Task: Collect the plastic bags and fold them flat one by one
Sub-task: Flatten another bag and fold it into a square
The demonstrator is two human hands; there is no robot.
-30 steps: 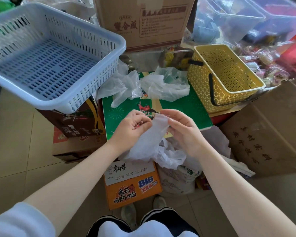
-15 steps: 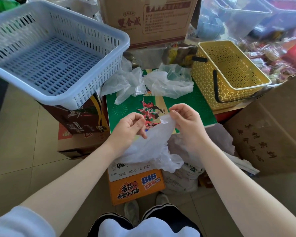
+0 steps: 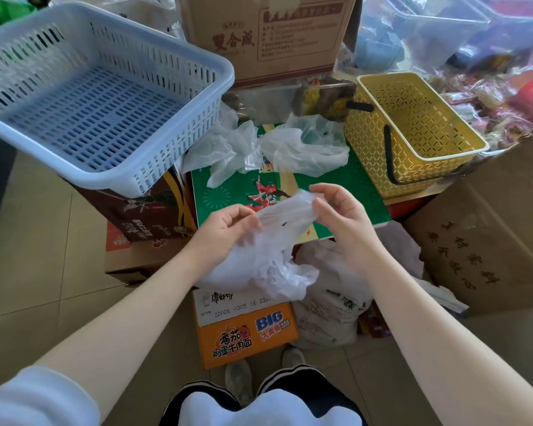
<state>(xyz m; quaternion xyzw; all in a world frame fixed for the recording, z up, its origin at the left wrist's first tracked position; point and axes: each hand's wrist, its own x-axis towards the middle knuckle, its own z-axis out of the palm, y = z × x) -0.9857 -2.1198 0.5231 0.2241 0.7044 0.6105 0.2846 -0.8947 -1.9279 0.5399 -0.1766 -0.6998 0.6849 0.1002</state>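
Both hands up over the near edge of the green box, holding one thin white plastic bag between them. Left hand has fingers curled into the bag's bunched middle. Right hand pinches the top edge between thumb and fingers. Hands are apart, with a short stretch of film taut between them; the rest of the bag hangs crumpled below, in front of the orange noodle carton.

Two more loose bags lie on the far end of the green box: one at its far left corner, one just right of it, touching the yellow basket. Blue basket sits left of the green box, raised on a brown carton.
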